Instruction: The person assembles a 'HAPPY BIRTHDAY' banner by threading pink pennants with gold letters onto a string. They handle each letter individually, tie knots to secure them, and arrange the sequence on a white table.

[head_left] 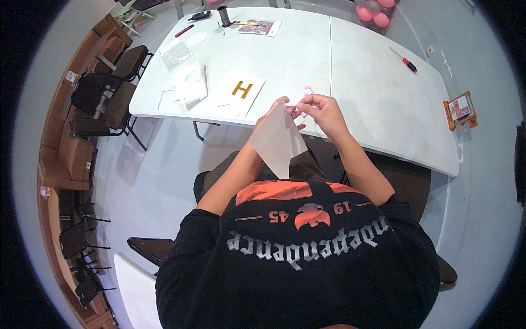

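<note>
A white sheet of paper or card hangs tilted from my left hand, whose fingers are closed on its upper corner. My right hand pinches at that same corner, where a small pale thing shows between the two hands; it is too small to name. A pair of pink-handled scissors lies on the table just beyond my right fingers, its lower part partly hidden by them. Left of my hands, white cards, the top one with a gold letter, rest near the table's front edge.
The white table carries a screwdriver at right. Toward the back left are a dark spool, a red pen, a printed packet, and a white stack beside clear plastic. Dark chairs stand at left.
</note>
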Tool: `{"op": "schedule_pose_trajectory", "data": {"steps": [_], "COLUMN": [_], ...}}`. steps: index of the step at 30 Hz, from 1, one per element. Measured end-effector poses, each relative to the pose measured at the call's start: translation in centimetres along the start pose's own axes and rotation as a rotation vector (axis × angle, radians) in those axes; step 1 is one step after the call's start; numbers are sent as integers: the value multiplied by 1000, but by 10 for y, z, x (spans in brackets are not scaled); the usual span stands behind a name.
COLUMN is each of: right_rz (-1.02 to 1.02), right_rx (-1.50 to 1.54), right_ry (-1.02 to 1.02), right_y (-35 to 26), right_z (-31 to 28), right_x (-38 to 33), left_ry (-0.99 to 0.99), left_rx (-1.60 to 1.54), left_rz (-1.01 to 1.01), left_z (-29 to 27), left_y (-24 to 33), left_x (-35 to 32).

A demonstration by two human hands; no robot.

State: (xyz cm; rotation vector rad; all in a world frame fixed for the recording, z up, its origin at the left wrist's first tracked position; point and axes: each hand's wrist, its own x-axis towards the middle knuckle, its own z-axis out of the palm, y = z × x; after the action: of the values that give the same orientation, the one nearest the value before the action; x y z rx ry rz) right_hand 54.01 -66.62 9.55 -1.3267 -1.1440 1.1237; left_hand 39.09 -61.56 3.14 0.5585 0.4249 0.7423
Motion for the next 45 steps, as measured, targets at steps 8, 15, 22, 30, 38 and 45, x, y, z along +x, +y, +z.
{"op": "schedule_pose_trajectory", "data": {"steps": [8, 15, 22, 30, 38, 45], "right_rz": [36, 71, 9, 35, 89, -28], "right_rx": [32, 23, 7, -6, 53, -34], "right_ry": [-60, -69, -43, -21, -21, 21], "right_y": [-11, -17, -9, -8, -16, -6], "right_z": [1, -1, 1, 3, 4, 6], "right_x": [-5, -8, -4, -3, -7, -3], "left_ry": [27, 3, 70, 55, -29, -120], "left_rx": [9, -97, -6, -60, -81, -75], "left_rz": [-10, -21, -11, -35, -21, -28], "left_z": [0, 0, 4, 2, 2, -11], "left_y": [-3, -1, -1, 0, -2, -6], "left_x": [2, -1, -2, -1, -5, 3]}}
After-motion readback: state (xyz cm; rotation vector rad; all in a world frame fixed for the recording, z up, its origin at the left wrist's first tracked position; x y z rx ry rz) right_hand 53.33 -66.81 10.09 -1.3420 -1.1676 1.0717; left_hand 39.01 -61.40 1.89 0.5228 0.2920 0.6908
